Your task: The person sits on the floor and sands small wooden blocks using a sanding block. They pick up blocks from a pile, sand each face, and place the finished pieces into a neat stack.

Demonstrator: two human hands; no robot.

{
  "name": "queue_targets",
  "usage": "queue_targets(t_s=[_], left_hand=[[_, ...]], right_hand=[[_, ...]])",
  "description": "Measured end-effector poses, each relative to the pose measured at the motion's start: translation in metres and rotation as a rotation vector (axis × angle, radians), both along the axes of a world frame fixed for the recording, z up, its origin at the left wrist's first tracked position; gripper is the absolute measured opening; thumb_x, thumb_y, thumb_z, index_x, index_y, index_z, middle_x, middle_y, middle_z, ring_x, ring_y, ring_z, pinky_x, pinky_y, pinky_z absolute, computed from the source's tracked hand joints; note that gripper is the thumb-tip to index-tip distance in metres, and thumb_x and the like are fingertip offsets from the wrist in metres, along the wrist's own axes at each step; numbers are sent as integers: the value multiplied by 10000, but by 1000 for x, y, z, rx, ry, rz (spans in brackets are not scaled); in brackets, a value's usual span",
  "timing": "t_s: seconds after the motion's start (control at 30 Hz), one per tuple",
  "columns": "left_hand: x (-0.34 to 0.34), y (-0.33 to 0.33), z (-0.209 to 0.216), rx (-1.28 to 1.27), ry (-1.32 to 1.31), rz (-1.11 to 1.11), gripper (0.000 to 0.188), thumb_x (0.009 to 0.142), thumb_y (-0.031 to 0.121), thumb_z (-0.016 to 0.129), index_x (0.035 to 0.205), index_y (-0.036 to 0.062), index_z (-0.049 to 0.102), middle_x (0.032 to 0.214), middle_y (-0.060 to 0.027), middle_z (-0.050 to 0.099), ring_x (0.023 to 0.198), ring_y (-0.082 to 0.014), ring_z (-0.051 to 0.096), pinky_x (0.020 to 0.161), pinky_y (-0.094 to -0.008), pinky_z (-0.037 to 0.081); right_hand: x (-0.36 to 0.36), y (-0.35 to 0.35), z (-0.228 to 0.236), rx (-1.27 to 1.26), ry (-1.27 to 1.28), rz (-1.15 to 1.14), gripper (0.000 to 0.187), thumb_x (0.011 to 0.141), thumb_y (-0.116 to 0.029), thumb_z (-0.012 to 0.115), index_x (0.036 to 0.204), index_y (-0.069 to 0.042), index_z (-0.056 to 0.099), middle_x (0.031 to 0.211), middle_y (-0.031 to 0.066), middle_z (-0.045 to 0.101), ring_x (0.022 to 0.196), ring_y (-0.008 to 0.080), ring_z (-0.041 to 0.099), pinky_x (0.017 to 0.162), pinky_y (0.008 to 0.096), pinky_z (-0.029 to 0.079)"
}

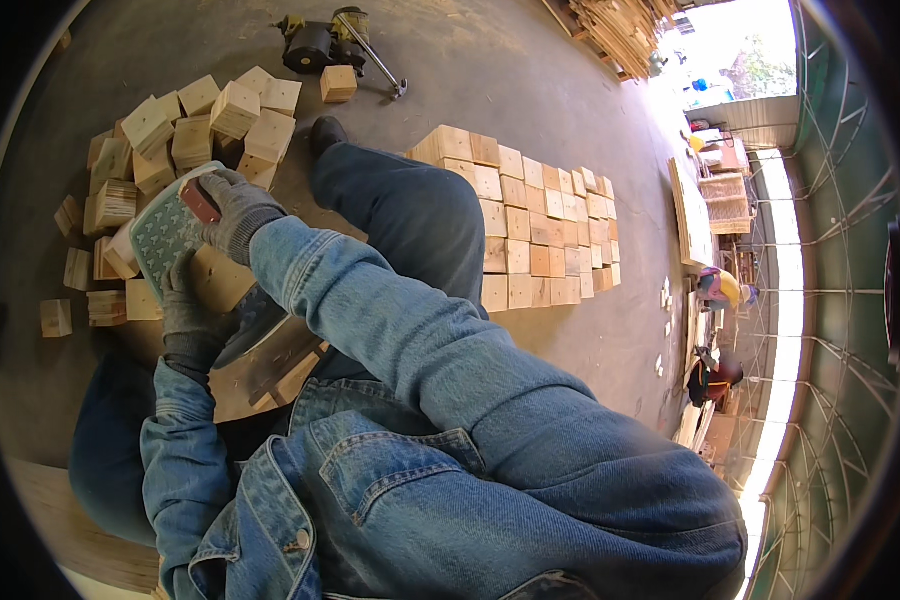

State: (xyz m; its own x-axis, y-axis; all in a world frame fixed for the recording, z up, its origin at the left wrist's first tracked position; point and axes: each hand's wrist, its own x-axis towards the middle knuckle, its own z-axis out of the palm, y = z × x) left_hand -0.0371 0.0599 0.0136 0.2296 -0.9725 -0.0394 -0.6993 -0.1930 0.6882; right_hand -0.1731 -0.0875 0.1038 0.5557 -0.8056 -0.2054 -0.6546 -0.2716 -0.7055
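In front of me at the left is a pale teal panel with a light leaf-like pattern and a whitish rim; its exact kind is unclear. My right hand, in a grey glove, is closed around a small reddish-brown block lying against the panel's surface. From the near side, my left hand, gloved too, grips the panel's lower edge with its fingertips. Beside that hand lies a pale wooden block. Part of the panel is covered by both gloves.
Loose wooden blocks are heaped beyond the panel. Many more stand in a tight stack right of my knee. A dark yellow-and-black power tool rests on the floor near a single block. People are far right by timber.
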Motion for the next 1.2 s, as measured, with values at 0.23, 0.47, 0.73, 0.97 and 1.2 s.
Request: queue_targets(t_s=[0.23, 0.47, 0.73, 0.97, 1.2], left_hand=[[-2, -2, 11, 53, -74, -42, 1014, 623, 204, 858, 1497, 79, 360, 1399, -194, 457, 1305, -391, 476, 1159, -437, 423], [4, 2, -2, 7, -37, -2, 1141, 537, 211, 941, 1508, 111, 351, 1388, -198, 450, 1288, -391, 489, 1139, -439, 451], [-3, -3, 5, 57, -60, 15, 1124, 557, 209, 908, 1516, 93, 335, 1386, -189, 441, 1304, -389, 478, 1154, -438, 449], [-6, -5, 12, 92, -9, 30, 1109, 577, 214, 893, 1527, 83, 336, 1415, -194, 435, 1325, -399, 468, 1170, -462, 427], [12, 6, 0, -126, -106, -94, 1087, 613, 273, 952, 1508, 69, 370, 1439, -237, 476, 1320, -440, 501, 1157, -515, 424]], right_hand=[[-31, 29, -9, 45, 12, -76, 850, 876, -297, 795, 1568, -20, 384, 1589, 218, 415, 1389, 422, 502, 1169, 419, 424], [-74, 84, -5, 23, 66, -36, 869, 878, -298, 804, 1592, -50, 376, 1638, 216, 345, 1449, 431, 428, 1216, 432, 376], [-42, 59, 19, -48, 134, 0, 799, 846, -279, 803, 1539, -97, 449, 1612, 178, 386, 1299, 499, 535, 1117, 518, 458], [-15, 8, -2, -9, 62, -15, 786, 872, -268, 793, 1546, -69, 440, 1537, 175, 487, 1352, 393, 543, 1147, 419, 457], [-34, 28, -36, -93, -230, -8, 745, 837, -218, 809, 1494, -47, 503, 1485, 215, 541, 1397, 371, 517, 1164, 409, 418]])
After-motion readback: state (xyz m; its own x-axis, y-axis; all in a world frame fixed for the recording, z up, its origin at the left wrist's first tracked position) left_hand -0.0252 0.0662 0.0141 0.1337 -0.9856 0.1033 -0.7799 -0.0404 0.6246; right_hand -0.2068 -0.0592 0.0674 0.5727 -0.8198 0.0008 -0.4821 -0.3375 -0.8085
